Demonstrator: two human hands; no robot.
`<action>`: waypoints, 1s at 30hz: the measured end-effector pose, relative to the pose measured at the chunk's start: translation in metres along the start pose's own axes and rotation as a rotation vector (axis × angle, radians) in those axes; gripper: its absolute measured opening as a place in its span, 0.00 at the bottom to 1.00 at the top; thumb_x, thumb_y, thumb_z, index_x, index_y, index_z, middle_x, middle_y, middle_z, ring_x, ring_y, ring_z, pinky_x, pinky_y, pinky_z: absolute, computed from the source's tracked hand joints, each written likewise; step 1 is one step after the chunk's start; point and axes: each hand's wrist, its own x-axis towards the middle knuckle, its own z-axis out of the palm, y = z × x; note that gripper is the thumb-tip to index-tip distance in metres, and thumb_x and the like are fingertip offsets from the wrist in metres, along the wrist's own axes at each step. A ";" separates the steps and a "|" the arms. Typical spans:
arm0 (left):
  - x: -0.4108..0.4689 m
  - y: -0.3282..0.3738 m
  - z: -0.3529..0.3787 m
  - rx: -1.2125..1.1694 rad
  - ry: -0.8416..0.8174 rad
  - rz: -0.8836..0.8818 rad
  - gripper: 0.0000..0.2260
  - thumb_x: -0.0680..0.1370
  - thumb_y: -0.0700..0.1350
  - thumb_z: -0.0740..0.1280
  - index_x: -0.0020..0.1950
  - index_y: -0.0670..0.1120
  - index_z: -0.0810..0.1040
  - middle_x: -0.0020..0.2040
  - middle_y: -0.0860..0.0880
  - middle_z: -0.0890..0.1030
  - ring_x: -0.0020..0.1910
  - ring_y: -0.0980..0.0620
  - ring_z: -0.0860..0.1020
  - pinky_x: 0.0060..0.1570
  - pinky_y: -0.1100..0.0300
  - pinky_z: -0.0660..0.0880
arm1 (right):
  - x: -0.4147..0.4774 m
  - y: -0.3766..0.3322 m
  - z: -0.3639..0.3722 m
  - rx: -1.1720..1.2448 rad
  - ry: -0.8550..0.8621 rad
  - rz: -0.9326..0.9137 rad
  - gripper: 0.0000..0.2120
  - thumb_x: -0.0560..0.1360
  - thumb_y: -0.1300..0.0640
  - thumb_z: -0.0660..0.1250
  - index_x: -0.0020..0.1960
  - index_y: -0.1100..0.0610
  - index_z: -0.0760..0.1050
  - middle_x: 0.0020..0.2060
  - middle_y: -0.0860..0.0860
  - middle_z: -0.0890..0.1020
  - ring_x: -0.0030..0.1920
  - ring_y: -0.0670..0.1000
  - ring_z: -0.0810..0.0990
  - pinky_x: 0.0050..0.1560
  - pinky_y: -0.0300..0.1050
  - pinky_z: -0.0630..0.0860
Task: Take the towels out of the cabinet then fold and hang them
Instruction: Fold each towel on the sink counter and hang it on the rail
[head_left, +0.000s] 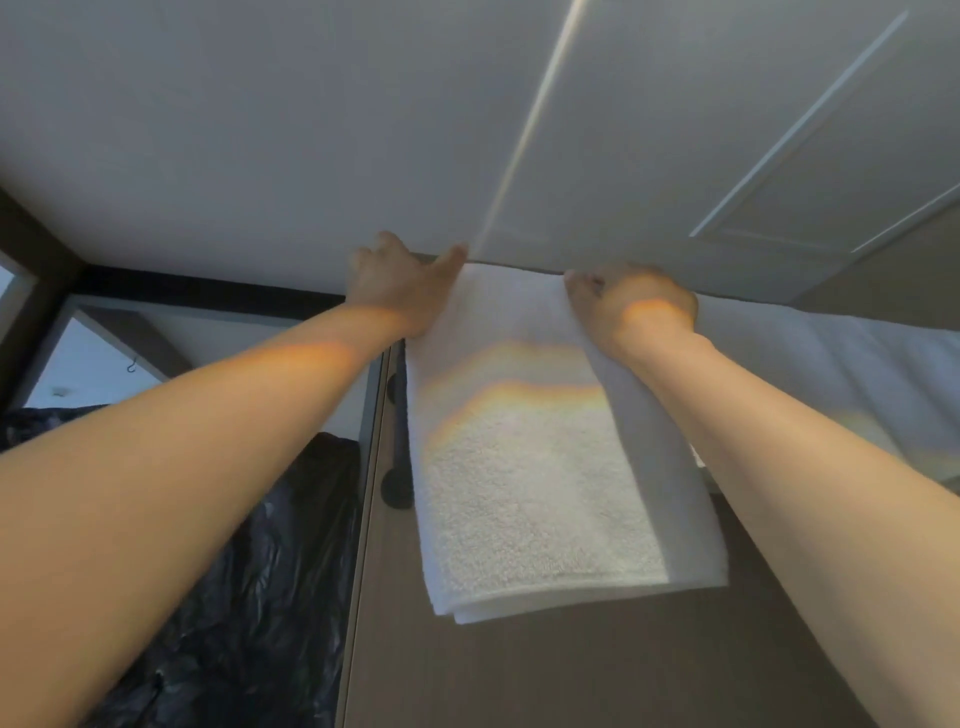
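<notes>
towel (545, 493): white, folded, draped over the top edge of a brown door. front flap hangs flat down the door face, stacked layers show at its bottom edge.
left hand (400, 280): at the towel's top left corner, on the door's top edge. knuckles bent, fingers curl over the far side, thumb stretched right along the top fold. cannot tell if the fingers hold cloth or only the door edge.
right hand (634, 306): on the towel's top right. fingers curled down onto the fold, gripping the cloth. wrist lies over the towel's right side.
door (519, 675): brown, fills the lower middle, carries the towel.
handle (397, 441): black bar near the door's left edge, just beside the towel, partly hidden behind it.
second towel (831, 364): white, draped over the same top edge, just right of the right hand, partly behind that forearm.
bag (260, 571): black crinkled plastic, lower left, past the door's left edge.
light: rainbow-tinted patch across the towel's middle and both wrists.
ceiling (260, 104): white, above both hands.
</notes>
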 end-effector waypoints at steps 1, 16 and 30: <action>-0.006 -0.003 -0.002 -0.044 0.013 -0.023 0.39 0.75 0.66 0.62 0.75 0.41 0.59 0.70 0.41 0.65 0.57 0.46 0.70 0.49 0.55 0.65 | 0.000 -0.001 -0.001 -0.003 -0.004 -0.003 0.24 0.81 0.42 0.49 0.61 0.53 0.77 0.62 0.56 0.79 0.62 0.59 0.76 0.55 0.48 0.70; -0.038 -0.007 0.003 -0.523 0.132 -0.138 0.25 0.73 0.47 0.73 0.66 0.51 0.68 0.54 0.52 0.70 0.49 0.50 0.73 0.44 0.58 0.71 | -0.026 0.010 -0.009 0.338 -0.143 -0.057 0.25 0.82 0.44 0.56 0.73 0.58 0.63 0.64 0.62 0.76 0.59 0.60 0.78 0.54 0.47 0.72; -0.017 -0.003 0.009 -0.335 0.220 0.051 0.17 0.77 0.47 0.68 0.65 0.50 0.75 0.59 0.52 0.77 0.58 0.52 0.74 0.52 0.63 0.66 | -0.045 0.021 0.000 0.904 0.150 0.018 0.24 0.73 0.55 0.74 0.66 0.55 0.72 0.55 0.47 0.77 0.50 0.45 0.77 0.49 0.37 0.72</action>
